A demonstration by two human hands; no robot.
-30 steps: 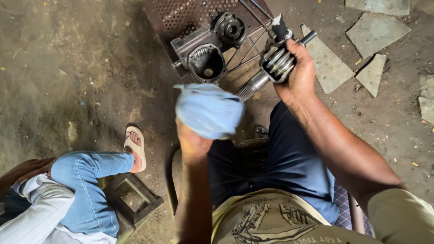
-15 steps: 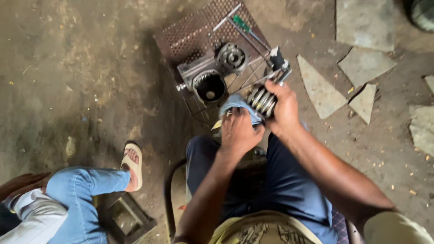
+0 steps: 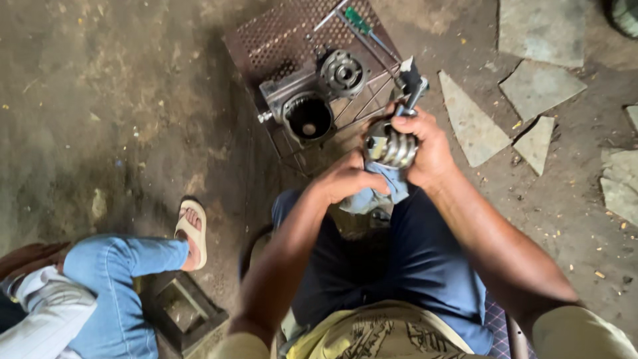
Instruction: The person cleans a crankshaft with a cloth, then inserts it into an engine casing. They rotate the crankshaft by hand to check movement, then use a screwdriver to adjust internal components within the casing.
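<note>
A ribbed metal shaft part [image 3: 392, 147] sits above the seated person's lap, gripped in the right hand [image 3: 425, 149], whose fingers wrap closed around it and hide its far side; a thin rod end sticks out past the knuckles. The left hand [image 3: 349, 178] presses a pale blue cloth [image 3: 375, 193] against the part's underside, its grip closed on the cloth, which is mostly hidden. Beyond, on a perforated metal tray [image 3: 279, 40] on the floor, lie a hollow metal housing [image 3: 307, 114] and a green-handled screwdriver [image 3: 362, 23]. Another person's jeans-clad leg [image 3: 119, 266] is cut off at left.
</note>
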